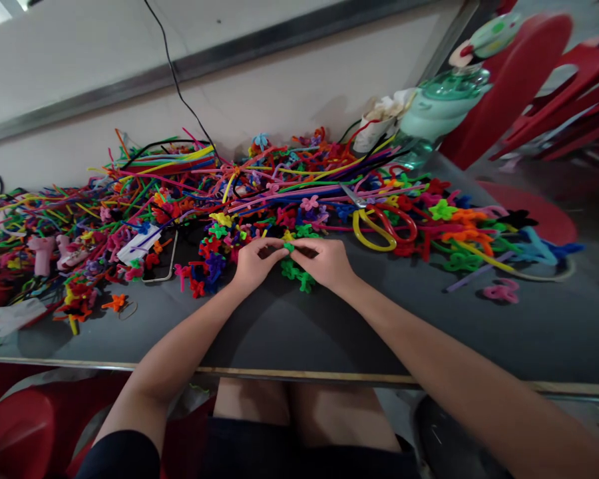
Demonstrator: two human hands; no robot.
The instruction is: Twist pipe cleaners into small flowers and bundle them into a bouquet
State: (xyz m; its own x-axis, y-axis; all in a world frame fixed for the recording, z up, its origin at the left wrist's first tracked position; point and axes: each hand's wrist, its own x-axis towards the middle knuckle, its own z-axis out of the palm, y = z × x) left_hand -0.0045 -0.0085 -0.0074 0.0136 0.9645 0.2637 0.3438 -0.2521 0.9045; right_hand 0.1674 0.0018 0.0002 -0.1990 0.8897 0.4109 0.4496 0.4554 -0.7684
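My left hand (256,263) and my right hand (326,264) meet above the middle of the table. Between their fingertips they pinch a small green pipe-cleaner piece (289,247), mostly covered by the fingers. Just under it, several green pipe-cleaner flowers (299,276) lie on the dark tabletop. Left of my left hand sits a cluster of red, blue and green pipe-cleaner flowers (212,259). Scissors with yellow and red handles (374,229) rest on the heap to the right of my right hand.
A long heap of loose pipe cleaners (180,173) runs along the wall. At the back right stand a green water bottle (436,110) and a white cup (372,133). A phone-like frame (172,259) lies left of centre. Red chairs (512,86) are beyond the table's right end.
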